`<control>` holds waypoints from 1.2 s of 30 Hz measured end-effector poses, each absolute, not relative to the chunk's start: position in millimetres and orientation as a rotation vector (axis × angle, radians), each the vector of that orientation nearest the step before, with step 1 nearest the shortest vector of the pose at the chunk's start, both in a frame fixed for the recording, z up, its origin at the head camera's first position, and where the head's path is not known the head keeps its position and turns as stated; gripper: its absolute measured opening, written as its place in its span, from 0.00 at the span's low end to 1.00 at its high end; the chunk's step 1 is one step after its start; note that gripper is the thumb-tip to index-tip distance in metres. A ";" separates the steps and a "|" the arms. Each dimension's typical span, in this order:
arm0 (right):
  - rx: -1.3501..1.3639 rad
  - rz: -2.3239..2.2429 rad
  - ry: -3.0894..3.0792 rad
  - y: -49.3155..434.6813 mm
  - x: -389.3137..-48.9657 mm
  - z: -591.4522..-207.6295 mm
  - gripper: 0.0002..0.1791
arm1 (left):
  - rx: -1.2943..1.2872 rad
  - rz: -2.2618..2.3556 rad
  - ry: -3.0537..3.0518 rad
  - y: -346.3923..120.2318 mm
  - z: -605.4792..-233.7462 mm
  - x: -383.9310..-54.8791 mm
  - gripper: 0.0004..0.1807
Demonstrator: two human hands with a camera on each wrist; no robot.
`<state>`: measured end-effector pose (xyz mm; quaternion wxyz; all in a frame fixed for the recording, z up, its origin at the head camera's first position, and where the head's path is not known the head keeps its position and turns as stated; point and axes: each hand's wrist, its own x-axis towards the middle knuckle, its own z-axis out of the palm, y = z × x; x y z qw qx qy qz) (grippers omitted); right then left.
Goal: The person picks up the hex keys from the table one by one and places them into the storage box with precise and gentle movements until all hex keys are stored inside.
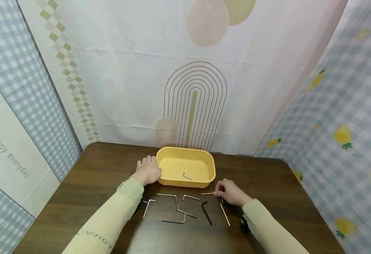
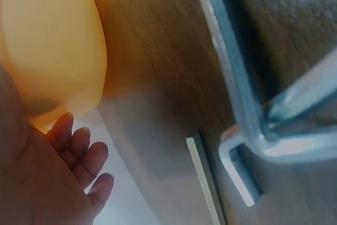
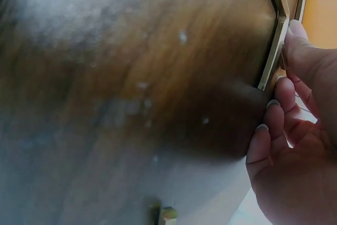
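Basin, yellow: one silver hex key inside; left hand, fingers loosely extended, against its left end, presumably steadying it. Brass-toned hex key, near basin's front right corner: pinched by right hand, likely because thin. On surface: black key; scattered silver keys; another brass-toned key crowding right hand; basin's front wall intervening.

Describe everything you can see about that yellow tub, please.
The yellow tub is an open-topped, shallow rectangle with rounded corners and a smooth, plastic-looking surface. It sits upright on the dark, wood-look table, toward the far edge, its long side facing the person. One small L-shaped hex key lies inside, near the close wall. The person's left hand touches its left end; how the thumb lies is hard to see.
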<state>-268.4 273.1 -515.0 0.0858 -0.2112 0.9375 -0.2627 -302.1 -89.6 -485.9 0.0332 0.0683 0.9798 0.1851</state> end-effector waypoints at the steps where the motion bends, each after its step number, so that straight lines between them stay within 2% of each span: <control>1: -0.626 -0.783 2.796 272.7 -267.8 -514.6 0.09 | 0.212 0.566 3.016 -88.9 -485.1 -301.8 0.21; 19: -0.627 -0.644 2.990 264.7 -252.9 -514.3 0.13 | 0.216 0.589 2.989 -85.4 -486.2 -302.2 0.21; 36: -0.560 -0.783 2.981 296.0 -239.2 -453.0 0.09 | 0.196 0.597 2.978 -79.4 -483.5 -304.3 0.22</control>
